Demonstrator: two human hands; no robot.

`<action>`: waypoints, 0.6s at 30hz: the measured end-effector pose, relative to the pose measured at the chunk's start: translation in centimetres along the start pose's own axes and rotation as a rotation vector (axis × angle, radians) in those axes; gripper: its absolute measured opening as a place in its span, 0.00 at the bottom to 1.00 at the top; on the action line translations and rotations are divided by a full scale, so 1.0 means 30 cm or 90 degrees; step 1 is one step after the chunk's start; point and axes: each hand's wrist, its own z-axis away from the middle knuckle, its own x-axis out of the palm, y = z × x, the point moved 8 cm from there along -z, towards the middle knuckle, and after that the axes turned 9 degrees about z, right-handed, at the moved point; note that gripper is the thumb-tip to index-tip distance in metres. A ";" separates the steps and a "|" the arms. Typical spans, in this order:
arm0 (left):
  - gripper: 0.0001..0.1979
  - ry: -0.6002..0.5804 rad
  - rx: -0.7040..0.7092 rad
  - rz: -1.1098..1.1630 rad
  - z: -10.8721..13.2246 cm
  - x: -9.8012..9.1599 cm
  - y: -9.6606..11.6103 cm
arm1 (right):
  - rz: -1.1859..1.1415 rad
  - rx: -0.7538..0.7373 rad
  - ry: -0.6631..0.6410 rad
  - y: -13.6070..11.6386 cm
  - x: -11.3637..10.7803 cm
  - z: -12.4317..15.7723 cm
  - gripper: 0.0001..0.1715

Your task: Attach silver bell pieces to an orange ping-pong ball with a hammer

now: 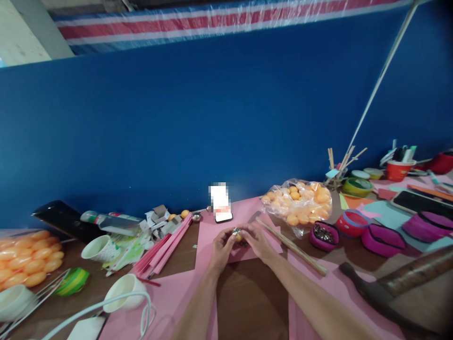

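Both my hands meet over the pink paper at the middle of the table, fingers curled round a small orange ball [238, 234] with shiny silvery pieces on its top. My left hand [223, 243] grips it from the left, the thumb against its near side. From the right, my right hand [257, 240] closes its fingertips on the same ball. The fingers hide much of the ball. Just beyond stands a lit phone [223, 217], its screen blurred. A purple bowl [323, 238] of small metal pieces sits to the right of my right hand.
A clear bag of orange balls [299, 203] lies at the back right, near wooden sticks [292, 246]. A hammer [385, 288] rests at the front right. Pink paper strips [166, 248], a white cup [123, 290] with a cable, and another bag of balls [30, 257] are leftward.
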 end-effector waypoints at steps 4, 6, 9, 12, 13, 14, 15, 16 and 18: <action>0.20 -0.015 -0.019 0.017 0.001 0.013 0.001 | -0.007 0.003 0.012 0.011 -0.005 -0.003 0.13; 0.20 -0.022 -0.014 0.010 0.001 0.017 0.004 | -0.009 0.000 0.013 0.016 -0.005 -0.003 0.12; 0.18 -0.022 0.003 -0.019 0.000 0.016 0.006 | -0.003 -0.006 0.014 0.018 -0.004 0.000 0.12; 0.18 -0.007 0.011 -0.032 -0.002 0.008 0.003 | 0.004 -0.009 0.009 0.017 0.001 0.003 0.14; 0.17 -0.006 0.011 -0.030 -0.002 0.008 0.002 | 0.007 -0.007 0.004 0.017 0.004 0.004 0.15; 0.17 -0.007 0.009 -0.026 -0.003 0.009 0.002 | 0.009 -0.004 -0.001 0.017 0.008 0.005 0.15; 0.17 -0.011 0.005 -0.022 -0.004 0.011 0.003 | 0.011 -0.001 -0.005 0.017 0.011 0.005 0.15; 0.17 -0.015 0.002 -0.021 -0.005 0.015 0.006 | 0.016 0.001 -0.007 0.017 0.013 0.005 0.16; 0.17 -0.025 -0.008 -0.028 -0.005 0.023 0.012 | 0.031 -0.002 -0.001 0.014 0.013 0.005 0.15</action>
